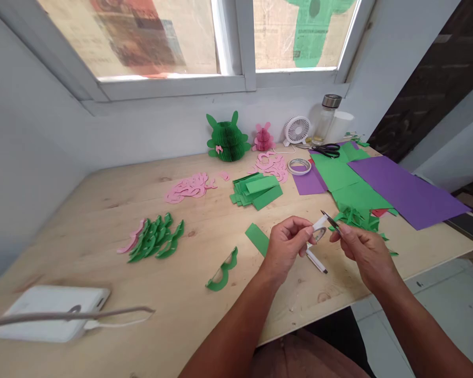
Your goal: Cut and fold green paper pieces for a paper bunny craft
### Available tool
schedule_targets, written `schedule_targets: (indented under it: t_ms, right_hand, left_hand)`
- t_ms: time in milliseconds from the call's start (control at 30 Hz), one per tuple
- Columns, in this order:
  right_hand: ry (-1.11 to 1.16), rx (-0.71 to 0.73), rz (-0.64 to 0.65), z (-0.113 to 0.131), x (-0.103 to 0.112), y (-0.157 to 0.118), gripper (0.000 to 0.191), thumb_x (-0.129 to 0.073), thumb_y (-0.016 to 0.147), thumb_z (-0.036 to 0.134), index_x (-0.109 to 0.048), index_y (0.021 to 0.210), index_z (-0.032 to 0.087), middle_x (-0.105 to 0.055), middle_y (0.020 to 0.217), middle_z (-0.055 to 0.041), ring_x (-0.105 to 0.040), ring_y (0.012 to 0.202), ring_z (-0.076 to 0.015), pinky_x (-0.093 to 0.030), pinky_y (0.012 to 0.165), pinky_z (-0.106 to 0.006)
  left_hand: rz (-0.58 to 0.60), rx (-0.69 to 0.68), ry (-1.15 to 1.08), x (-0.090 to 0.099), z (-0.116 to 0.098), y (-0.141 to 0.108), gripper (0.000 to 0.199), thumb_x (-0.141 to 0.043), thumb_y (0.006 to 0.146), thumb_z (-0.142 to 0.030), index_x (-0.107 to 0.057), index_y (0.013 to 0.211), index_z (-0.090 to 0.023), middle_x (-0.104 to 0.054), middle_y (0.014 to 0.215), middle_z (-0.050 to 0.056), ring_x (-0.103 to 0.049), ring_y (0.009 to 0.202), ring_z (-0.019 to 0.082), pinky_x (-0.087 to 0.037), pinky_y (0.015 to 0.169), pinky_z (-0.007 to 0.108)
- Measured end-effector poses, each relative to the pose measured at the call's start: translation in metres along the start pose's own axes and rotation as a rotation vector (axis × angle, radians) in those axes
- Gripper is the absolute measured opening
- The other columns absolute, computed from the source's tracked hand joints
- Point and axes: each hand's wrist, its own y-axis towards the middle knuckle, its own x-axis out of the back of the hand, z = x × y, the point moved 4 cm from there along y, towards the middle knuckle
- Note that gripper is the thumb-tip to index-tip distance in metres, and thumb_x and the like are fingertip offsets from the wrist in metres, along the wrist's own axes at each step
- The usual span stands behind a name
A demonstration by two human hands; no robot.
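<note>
My left hand (286, 244) pinches a small roll of white tape (319, 234) with a short strip standing up from it. In my right hand (364, 252) is a pair of dark scissors (330, 220), its tips beside the tape strip; the fingers hide its handles. Below my left hand a white pen (316, 261) lies on the table. A green paper strip (257, 239) is partly covered by that hand. To its left rests a folded green paper cutout (223, 270) with a wavy edge.
Green folded cutouts (154, 237), pink cutouts (191, 188) and green paper strips (257, 190) lie on the wooden table. A larger tape roll (299, 167), black scissors (326, 150), purple paper (410, 191), a fan (297, 129) and a glass bottle (324, 123) stand or lie further back. A white power bank (43, 310) is front left.
</note>
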Motion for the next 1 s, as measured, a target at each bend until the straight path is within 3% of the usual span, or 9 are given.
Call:
schedule_targets:
  t_ms: [1000]
  right_hand:
    - [-0.137,0.067,-0.083,0.0060,0.0038,-0.0011,0.052,-0.054,0.076,0.067,-0.063,0.060,0.017,-0.029,0.051,0.0039,-0.030,0.049,-0.0099,-0.023,0.047,-0.025]
  left_hand:
    - [0.018,-0.015,0.007,0.0022,0.0004,0.0019,0.019,-0.068,0.075,-0.032,-0.061,0.074,-0.015,-0.061,0.058,-0.001,-0.039,0.041,0.004,-0.029,0.044,0.020]
